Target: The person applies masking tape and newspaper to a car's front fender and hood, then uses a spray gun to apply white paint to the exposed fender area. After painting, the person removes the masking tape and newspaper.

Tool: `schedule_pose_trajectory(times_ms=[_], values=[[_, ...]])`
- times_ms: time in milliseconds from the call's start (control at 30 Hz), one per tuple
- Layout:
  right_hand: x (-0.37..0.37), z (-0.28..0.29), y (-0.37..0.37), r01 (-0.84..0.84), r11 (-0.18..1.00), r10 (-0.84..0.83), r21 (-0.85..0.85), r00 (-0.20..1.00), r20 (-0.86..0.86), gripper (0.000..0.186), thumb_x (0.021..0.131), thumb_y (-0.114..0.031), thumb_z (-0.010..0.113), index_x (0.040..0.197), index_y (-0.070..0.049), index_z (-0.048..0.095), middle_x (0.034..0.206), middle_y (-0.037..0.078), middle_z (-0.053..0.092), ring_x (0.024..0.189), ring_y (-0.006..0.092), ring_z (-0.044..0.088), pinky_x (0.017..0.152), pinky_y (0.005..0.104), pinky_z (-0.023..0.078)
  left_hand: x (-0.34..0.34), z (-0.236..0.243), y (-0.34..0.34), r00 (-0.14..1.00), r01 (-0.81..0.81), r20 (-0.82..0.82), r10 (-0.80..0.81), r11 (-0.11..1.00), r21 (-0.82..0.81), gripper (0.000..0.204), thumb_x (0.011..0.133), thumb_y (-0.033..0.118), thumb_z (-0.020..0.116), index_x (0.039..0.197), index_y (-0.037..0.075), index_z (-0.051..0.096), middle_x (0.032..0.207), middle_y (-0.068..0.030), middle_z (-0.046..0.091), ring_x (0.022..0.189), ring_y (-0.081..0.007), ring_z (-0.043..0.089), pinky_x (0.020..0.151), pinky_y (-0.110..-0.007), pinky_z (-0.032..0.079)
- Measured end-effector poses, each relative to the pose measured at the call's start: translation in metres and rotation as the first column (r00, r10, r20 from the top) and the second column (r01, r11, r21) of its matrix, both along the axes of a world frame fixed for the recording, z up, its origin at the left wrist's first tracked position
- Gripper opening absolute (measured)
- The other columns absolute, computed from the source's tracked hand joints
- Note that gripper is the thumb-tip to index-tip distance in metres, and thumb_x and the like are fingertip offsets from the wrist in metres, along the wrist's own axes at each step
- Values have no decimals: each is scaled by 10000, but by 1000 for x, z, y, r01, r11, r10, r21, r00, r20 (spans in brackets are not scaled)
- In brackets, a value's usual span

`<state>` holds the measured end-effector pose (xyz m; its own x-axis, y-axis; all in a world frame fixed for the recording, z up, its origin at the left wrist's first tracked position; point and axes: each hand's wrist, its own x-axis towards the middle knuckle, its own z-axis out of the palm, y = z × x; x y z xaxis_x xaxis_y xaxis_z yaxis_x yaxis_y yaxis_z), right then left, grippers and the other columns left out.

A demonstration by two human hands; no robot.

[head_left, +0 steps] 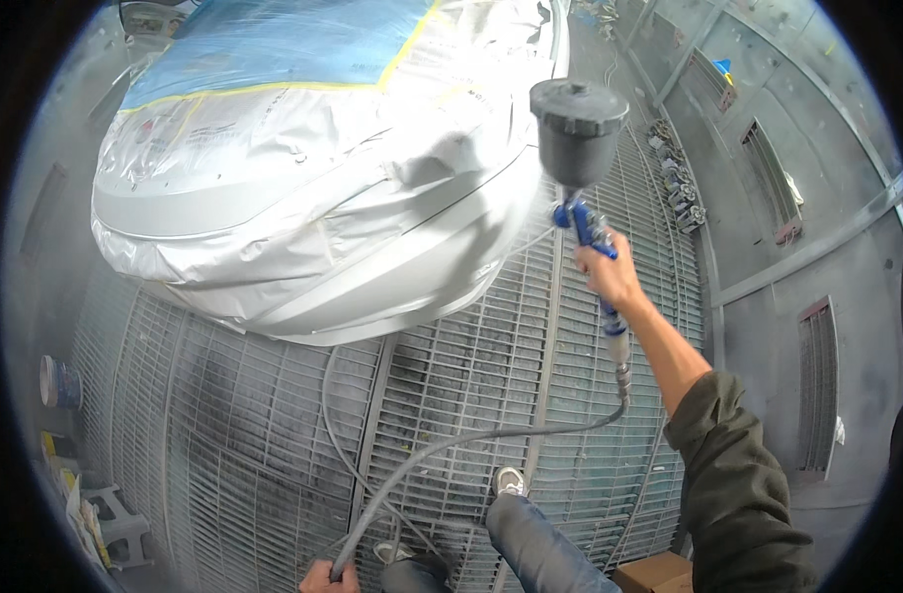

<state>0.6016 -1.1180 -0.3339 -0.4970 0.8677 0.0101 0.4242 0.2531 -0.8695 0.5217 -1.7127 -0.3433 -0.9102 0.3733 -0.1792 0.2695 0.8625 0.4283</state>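
Observation:
My right hand (613,272) is wrapped round the handle of a blue spray gun (582,219), held out in front of me at the right. A dark grey paint cup (577,133) with a lid sits on top of the gun. From the handle's lower end a grey air hose (491,432) curves down to the left. Low in the picture, my left hand (329,577) grips that hose. To the left of the gun is a car body (372,287), its lower part pale and bare, the rest masked with white plastic film (264,148).
Blue film (284,44) edged with yellow tape covers the car's upper part. Metal grating (461,385) forms the floor, with hose loops near my feet. A bucket (61,382) and a grey step stool (123,524) stand left; a cardboard box (653,573) lies lower right. Vented walls (768,356) flank the right.

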Motion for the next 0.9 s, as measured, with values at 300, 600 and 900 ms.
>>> schedule_pose_trajectory(times_ms=[300,600,900], values=[[-30,81,42,-35,998,29,44,993,117,593,800,-116,582,1385,-20,548,721,54,553,649,136,530,617,314,446,16,47,44,994,-103,38,99,985,141,208,790,244,736,830,49,674,670,-211,608,615,-418,584,579,-485,457],[-100,57,-124,-122,989,131,-86,987,98,634,833,-48,511,1465,-100,496,734,59,545,657,120,493,673,292,473,-18,56,-73,973,-229,-6,229,974,-2,233,812,246,736,791,29,651,640,-199,595,580,-379,572,576,-483,448],[-205,-15,-294,-147,986,147,-84,989,-6,659,804,-51,522,1462,-68,475,720,132,582,611,184,529,642,350,483,-56,72,-231,925,-379,-11,380,922,-82,231,811,224,690,830,1,633,680,-212,620,633,-379,604,602,-477,458]])
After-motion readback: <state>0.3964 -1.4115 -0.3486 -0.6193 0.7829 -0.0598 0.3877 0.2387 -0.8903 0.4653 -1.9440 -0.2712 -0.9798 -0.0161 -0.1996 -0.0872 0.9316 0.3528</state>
